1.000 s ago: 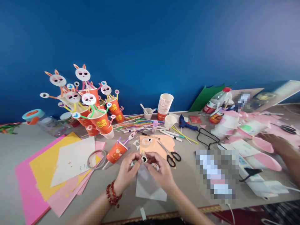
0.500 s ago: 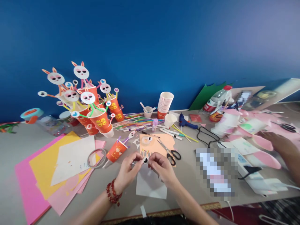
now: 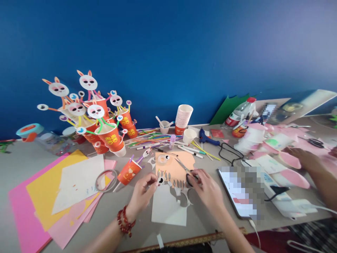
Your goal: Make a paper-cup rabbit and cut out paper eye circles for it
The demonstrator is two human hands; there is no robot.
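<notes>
One black-marked disc (image 3: pixel 160 181), lower centre of frame.
Left hand (image 3: pixel 143 194) pinches it; right hand (image 3: pixel 207 188) at one pair of scissors (image 3: pixel 187 171), whether gripping cannot tell. Upper left: five rabbit faces (image 3: pixel 96 111) visible.

Red beaded bracelet (image 3: pixel 126 221), seemingly double-looped, left wrist (image 3: pixel 131 211)

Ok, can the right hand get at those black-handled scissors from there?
Very likely yes: the right hand is right at the handle end of the scissors, and nothing else visible lies over them.
</notes>
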